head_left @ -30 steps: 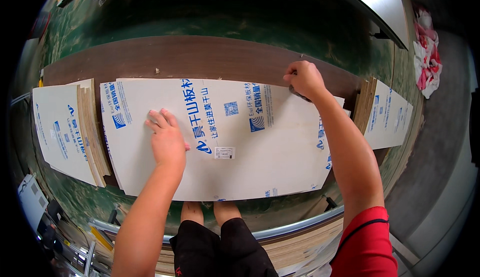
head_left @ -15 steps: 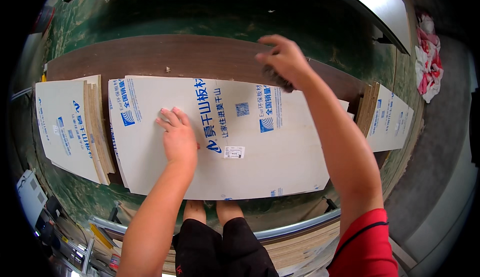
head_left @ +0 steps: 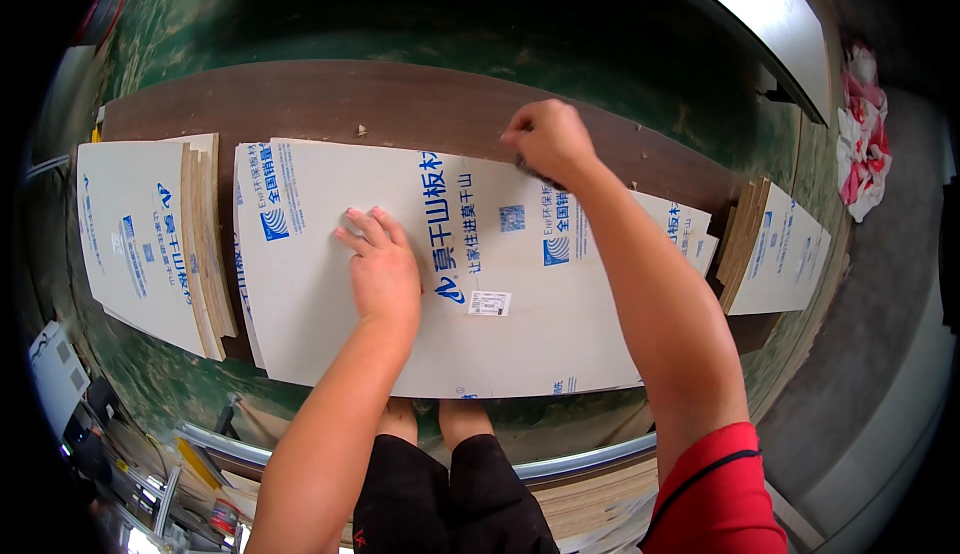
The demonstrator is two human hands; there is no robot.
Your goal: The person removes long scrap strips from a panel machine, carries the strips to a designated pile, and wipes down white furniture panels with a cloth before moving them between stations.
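Since a second ago, the right hand [head_left: 548,139] has slid leftward along the far edge of the large pale board [head_left: 400,334], from its right corner to about the middle. Its fingers are curled over that edge; what they pinch, if anything, is hidden beneath the knuckles. The left hand [head_left: 383,269] stays flat on the board, fingers together and pressed down. This printed board lies across a dark brown panel [head_left: 330,104] on the green bench [head_left: 420,14]. Stacks of similar boards sit left [head_left: 140,234] and right [head_left: 775,249], the right one partly covered. A red-and-white cloth [head_left: 862,154] lies far right.
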